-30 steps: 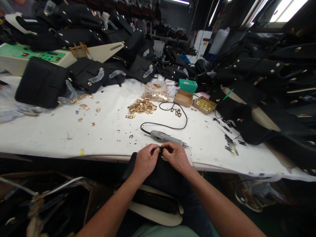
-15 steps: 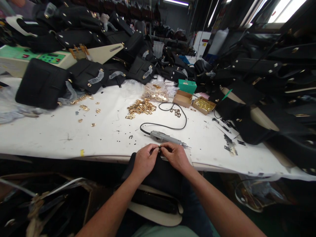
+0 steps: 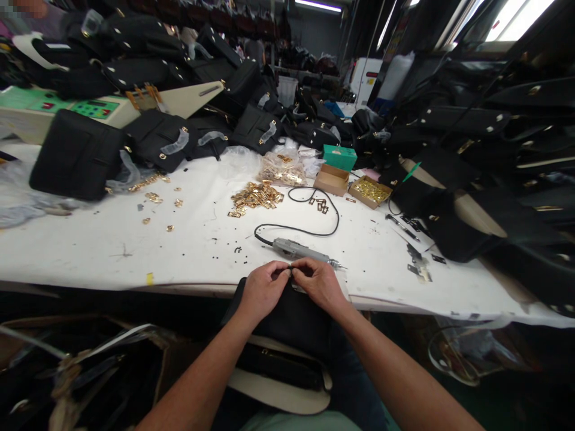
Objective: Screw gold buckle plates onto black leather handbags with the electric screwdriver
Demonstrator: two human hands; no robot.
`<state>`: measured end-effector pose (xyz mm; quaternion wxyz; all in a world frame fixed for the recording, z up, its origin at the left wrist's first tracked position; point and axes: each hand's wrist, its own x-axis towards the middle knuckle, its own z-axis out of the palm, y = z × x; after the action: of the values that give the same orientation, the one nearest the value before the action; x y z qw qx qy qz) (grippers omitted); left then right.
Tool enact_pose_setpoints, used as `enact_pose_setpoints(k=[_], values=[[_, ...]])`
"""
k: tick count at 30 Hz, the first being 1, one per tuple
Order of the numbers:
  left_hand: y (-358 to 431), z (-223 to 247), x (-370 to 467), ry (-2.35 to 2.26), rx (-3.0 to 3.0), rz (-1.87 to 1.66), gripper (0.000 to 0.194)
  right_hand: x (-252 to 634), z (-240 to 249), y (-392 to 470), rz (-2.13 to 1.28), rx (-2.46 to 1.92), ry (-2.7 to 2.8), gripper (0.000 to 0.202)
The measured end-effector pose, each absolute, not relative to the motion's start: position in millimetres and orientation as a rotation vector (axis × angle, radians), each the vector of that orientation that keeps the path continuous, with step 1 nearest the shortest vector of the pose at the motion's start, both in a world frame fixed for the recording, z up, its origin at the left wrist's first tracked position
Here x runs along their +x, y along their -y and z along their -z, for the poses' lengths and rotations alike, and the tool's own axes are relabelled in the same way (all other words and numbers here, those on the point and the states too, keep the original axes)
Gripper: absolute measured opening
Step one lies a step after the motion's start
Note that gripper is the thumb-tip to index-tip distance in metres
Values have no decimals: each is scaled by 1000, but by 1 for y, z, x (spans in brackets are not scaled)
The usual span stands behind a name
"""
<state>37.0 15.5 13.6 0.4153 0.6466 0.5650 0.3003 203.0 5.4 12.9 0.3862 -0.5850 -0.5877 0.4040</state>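
I face a white-covered counter [image 3: 81, 242]; beyond it I see a grey wall [image 3: 309, 33], a glowing strip light [image 3: 318, 6], and a bright window [image 3: 521, 21] far right.

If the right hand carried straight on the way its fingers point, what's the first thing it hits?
Likely the left hand: the right hand aims its fingertips at the left's, close together at the black bag's far edge. Can't tell whether they touch.

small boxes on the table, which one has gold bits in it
The rightmost brown box; the brown box left of it and the green box show none.
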Motion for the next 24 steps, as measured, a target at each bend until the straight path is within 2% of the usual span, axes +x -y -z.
enact_pose_setpoints(k=[13,24], values=[[-15,-15,41,-1437,1538,-776,19,202,-16,-4,-830,-1453,1578,14],[-18,-13,40,-1410,1504,-770,20,198,-22,-5,-992,-1524,1465,16]])
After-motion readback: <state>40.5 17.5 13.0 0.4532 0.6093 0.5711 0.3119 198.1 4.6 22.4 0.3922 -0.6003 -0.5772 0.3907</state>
